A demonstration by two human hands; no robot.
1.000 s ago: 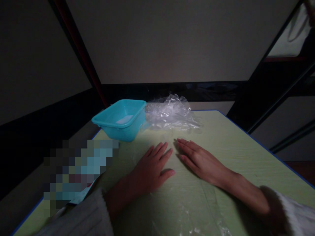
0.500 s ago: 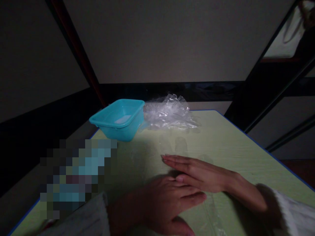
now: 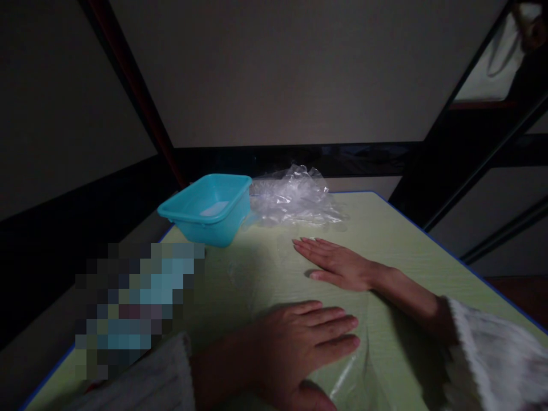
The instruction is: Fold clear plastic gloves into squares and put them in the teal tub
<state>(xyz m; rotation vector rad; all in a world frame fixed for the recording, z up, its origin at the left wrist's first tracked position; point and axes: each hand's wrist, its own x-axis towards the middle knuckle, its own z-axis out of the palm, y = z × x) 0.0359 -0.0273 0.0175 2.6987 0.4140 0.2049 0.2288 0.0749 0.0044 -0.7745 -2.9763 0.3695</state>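
A thin sheet of clear plastic (image 3: pixel 346 371), perhaps a bag, lies flat on the table; only its glints and creases show, and its edges are hard to make out. My left hand (image 3: pixel 295 348) rests palm down over it near the front, fingers stretched to the right. Farther back, my right hand (image 3: pixel 338 265) lies flat with its fingers pointing left, on or just above the plastic. The two hands are apart, and neither grips anything.
A crumpled heap of clear plastic bags (image 3: pixel 295 200) lies at the table's far edge. Left of it stands a turquoise basin (image 3: pixel 214 228) with something white inside. A blurred-out object (image 3: pixel 145 302) occupies the left side. The pale green table (image 3: pixel 411 257) has a blue edge; panels rise behind.
My right hand has moved forward, away from my left hand, and now lies flatter. My left hand stays nearly in place with its fingers slightly more spread.
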